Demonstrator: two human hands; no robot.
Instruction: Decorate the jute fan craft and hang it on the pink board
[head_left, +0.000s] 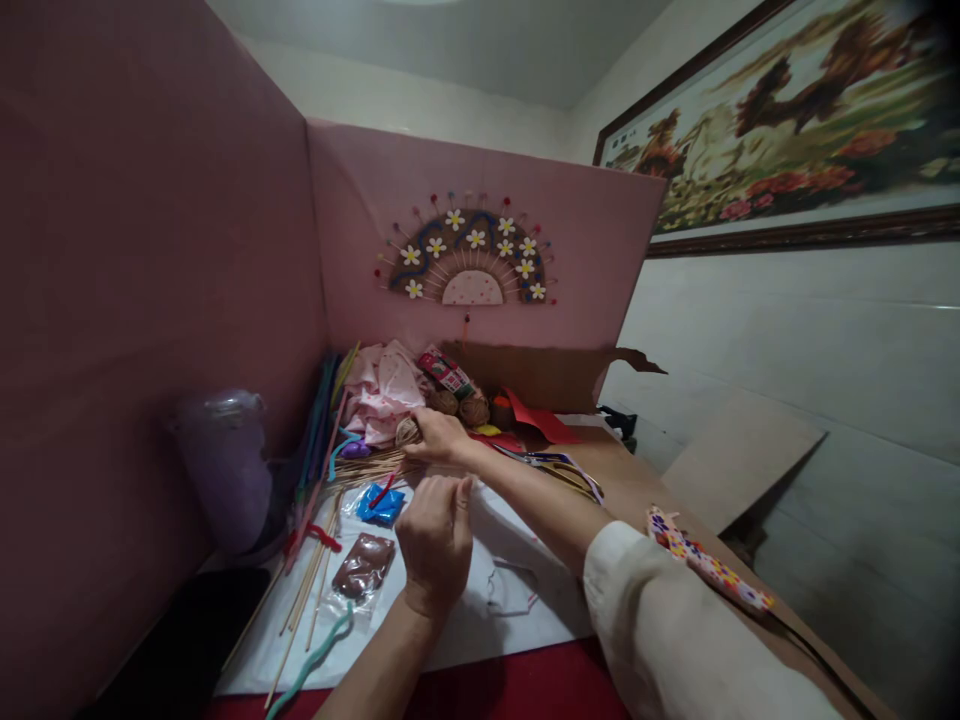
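From where I stand, the person's right hand (pixel 442 438), its arm in a pale sleeve (pixel 675 610), reaches over the desk (pixel 540 690) to a small ball of beige twine (pixel 407 432). The ball sits toward the back, in front of a heap of pink patterned cloth (pixel 381 385), with finger and thumb on either side of it; I can't tell whether that grip is tight on it. Nearer, the left hand (pixel 435 535) is above the white sheet (pixel 555 630) with its fingers curled in and its thumb up, and I can't make out whether anything is inside that grip. Just left of it lie a blue packet (pixel 380 504) and a brown slab in clear wrapping (pixel 364 565), with thin wooden sticks (pixel 301 590) and a pale green pipe cleaner (pixel 319 650) further left. Behind the right hand are more brown balls of twine (pixel 474 409) and a folded red sheet (pixel 541 418); scissors (pixel 566 474) lie to the right. On the pink panel (pixel 352 230) at the back hangs a fan-shaped decoration (pixel 474 240) dotted with white flowers.
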